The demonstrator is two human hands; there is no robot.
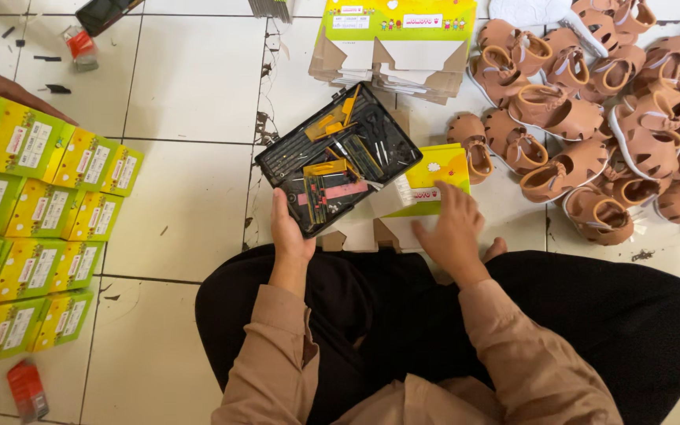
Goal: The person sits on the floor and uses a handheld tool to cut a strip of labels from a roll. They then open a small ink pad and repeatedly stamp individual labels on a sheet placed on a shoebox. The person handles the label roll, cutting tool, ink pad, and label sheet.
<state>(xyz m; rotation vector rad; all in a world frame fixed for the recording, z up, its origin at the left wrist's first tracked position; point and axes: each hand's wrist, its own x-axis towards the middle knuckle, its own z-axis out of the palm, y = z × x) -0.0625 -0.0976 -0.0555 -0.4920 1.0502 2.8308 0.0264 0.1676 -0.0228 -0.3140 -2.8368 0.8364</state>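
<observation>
Tray [338, 157] of black plastic, shallow and loaded with small yellow and pink parts, sits tilted over the flattened yellow shoebox [423, 189] on the tiled floor.
Likely light yet spill-prone; best held by opposite rims. Left hand [287, 232] grips its near edge; right hand [454, 224] presses open-palmed on the shoebox.

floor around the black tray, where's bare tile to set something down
Bare tile lies between the yellow-green boxes and the black tray at the left hand. Crowded: the brown sandals fill the space beyond the flat carton under the right hand.
</observation>
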